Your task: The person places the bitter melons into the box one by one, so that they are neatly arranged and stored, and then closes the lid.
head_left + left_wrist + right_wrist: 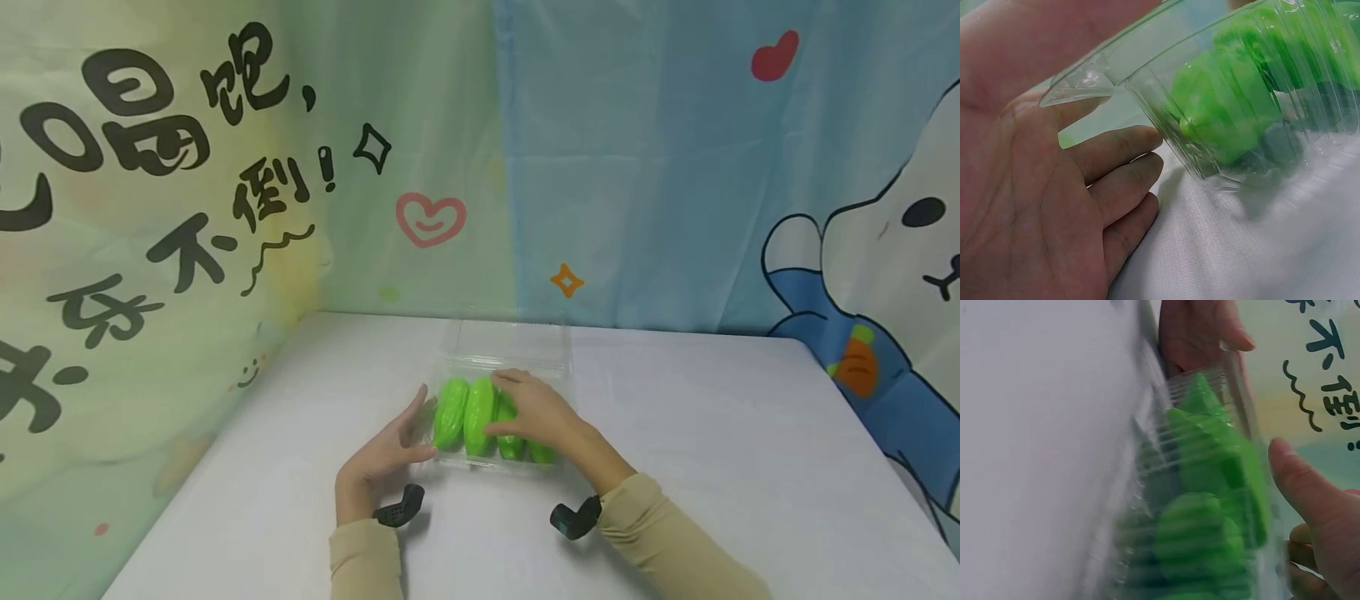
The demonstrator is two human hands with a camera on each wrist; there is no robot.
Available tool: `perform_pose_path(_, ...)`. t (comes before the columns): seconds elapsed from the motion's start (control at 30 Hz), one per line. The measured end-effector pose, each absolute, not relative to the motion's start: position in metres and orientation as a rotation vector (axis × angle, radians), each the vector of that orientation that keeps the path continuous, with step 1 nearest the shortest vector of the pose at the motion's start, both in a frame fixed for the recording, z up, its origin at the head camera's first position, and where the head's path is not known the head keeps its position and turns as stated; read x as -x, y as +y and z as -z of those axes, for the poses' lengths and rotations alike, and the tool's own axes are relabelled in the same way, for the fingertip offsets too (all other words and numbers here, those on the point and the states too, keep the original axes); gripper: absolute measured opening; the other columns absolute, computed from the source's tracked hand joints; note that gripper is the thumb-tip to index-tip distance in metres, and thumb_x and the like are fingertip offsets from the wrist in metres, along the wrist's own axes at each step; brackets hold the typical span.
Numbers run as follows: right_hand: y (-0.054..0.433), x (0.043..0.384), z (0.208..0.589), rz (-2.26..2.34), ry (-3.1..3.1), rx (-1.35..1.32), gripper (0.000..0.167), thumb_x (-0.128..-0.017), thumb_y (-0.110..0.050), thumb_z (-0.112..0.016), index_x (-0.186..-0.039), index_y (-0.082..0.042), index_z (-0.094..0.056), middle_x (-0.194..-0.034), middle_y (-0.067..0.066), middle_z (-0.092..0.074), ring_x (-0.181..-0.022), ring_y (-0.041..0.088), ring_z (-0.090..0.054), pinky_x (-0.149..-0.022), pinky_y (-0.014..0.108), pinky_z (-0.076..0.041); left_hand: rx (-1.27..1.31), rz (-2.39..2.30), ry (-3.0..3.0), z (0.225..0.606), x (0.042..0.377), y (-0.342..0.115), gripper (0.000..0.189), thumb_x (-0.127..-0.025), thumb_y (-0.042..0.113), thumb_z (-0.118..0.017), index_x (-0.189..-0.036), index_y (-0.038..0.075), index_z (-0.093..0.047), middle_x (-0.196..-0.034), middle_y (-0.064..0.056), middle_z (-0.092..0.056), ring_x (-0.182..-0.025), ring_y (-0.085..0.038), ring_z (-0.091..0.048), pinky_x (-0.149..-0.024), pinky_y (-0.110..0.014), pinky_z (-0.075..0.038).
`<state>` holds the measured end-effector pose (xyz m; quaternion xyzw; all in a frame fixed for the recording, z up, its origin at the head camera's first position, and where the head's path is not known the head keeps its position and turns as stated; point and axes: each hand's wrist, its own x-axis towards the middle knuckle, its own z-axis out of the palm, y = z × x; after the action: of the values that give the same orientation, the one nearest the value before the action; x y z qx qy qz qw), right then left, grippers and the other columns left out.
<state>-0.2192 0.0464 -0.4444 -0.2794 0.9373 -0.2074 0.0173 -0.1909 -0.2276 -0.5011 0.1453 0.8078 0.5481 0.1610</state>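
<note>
A clear plastic clamshell box (491, 465) stands on the table with its lid (512, 340) raised at the back. Several bright green, lumpy cucumber-shaped vegetables (451, 414) lie side by side in it. My left hand (384, 454) is spread around the left wall, thumb at the front corner. In the left wrist view, its fingers (1125, 187) are fairly straight, their tips right at the box wall. Above the right half of the box is my right hand (542, 410), thumb and fingers apart, partly covering the vegetables there. Its thumb (1300, 478) shows beside the box in the right wrist view.
A white cloth-covered table (697, 433) extends around the box. Behind it hangs a printed curtain (637, 150), with another lettered curtain (172, 333) along the left side. A black wrist camera (576, 518) sits on the right wrist, and another one (402, 505) on the left.
</note>
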Motion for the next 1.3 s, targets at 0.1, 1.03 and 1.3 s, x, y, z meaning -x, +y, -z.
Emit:
perform_pose_path(0.1, 0.041, 0.221, 0.45, 0.629, 2.917, 0.849, 0.089, -0.072, -0.055, -0.074, -0.141, -0.007, -0.045, -0.147, 0.009, -0.044, -0.136, 0.033, -0.04, -0.11, 0.047, -0.037, -0.43, -1.566, 2.307, 0.503, 0.191, -0.228, 0.101, -0.082, 0.023, -0.073, -0.154, 0.025, -0.003, -0.161, -0.005, -0.013, -0.149, -0.022, -0.004, -0.12, -0.044, -0.01)
perform_pose_path(1.03, 0.107, 0.257, 0.446, 1.233, 2.941, 0.535, 0.076, -0.085, -0.042, -0.068, -0.143, -0.001, -0.04, -0.147, 0.021, -0.04, -0.134, 0.04, -0.039, -0.106, 0.053, -0.039, -0.499, -1.562, 2.308, 0.504, 0.193, -0.23, 0.101, -0.083, 0.025, -0.073, -0.154, 0.02, -0.001, -0.16, -0.007, -0.013, -0.149, -0.023, -0.004, -0.12, -0.044, -0.011)
perform_pose_path(1.3, 0.149, 0.287, 0.471, 1.485, 2.694, 0.066, 0.082, -0.088, -0.057, -0.056, -0.147, -0.004, -0.033, -0.148, 0.019, -0.04, -0.133, 0.035, -0.043, -0.106, 0.048, -0.041, -0.506, -1.555, 2.32, 0.502, 0.192, -0.229, 0.102, -0.082, 0.025, -0.073, -0.154, 0.019, -0.002, -0.16, -0.009, -0.012, -0.149, -0.023, -0.005, -0.12, -0.045, -0.01)
